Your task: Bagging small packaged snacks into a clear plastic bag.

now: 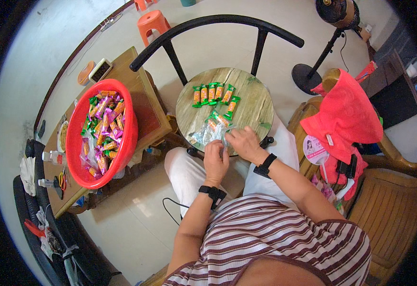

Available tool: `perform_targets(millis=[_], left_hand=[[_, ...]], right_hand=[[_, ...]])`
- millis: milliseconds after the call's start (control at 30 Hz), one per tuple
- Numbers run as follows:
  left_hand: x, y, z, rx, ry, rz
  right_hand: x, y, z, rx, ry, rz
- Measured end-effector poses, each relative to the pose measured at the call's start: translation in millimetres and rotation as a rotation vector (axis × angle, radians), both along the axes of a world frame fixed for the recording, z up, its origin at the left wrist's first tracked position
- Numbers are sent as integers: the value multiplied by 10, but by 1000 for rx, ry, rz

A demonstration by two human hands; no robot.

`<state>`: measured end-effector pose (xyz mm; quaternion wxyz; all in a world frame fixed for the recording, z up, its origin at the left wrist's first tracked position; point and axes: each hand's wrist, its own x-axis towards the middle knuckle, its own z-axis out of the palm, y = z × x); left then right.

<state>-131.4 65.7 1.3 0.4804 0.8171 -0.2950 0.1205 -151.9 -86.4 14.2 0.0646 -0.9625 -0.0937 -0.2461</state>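
Note:
My left hand (216, 161) and my right hand (245, 142) are together at the near edge of the round wood-patterned chair seat (255, 96). Both sets of fingers pinch the gathered end of a clear plastic bag (208, 135). The bag lies on the seat, and a few wrapped snacks (221, 118) with green ends show in or under its far part; the film's glare hides which. Beyond the bag, several orange-and-green wrapped snacks (212, 93) lie side by side in a curved row. A black band is on each wrist.
A red plastic basin (134, 143) of purple and green wrapped snacks (104, 125) stands on the wooden table (122, 68) at left. The chair's black curved backrest (215, 19) rises beyond the seat. A pink towel (348, 118) drapes a wooden armchair at right, near a standing fan (306, 77).

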Motion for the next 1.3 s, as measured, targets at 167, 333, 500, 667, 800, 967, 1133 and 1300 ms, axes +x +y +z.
perform_targets(millis=[167, 333, 500, 667, 800, 967, 1133, 1300], left_hand=[[9, -11, -24, 5, -4, 0], [11, -3, -53, -12, 30, 2], [3, -13, -51, -41, 41, 30], [19, -11, -69, -19, 39, 36], [30, -32, -92, -64, 59, 49], [46, 0, -118, -2, 12, 41], [28, 0, -122, 29, -21, 51], [23, -8, -111, 32, 1, 18]], right_hand=[[16, -25, -80, 30, 2, 104], [14, -69, -48, 12, -30, 143], [-190, -220, 37, -7, -32, 239], [-462, -376, 109, 55, -81, 346], [-659, -541, 159, 89, -163, 293], [-713, -794, 455, 181, -267, 97], [-548, -836, 543, 64, -312, -25], [-541, -627, 170, 12, -60, 104]])
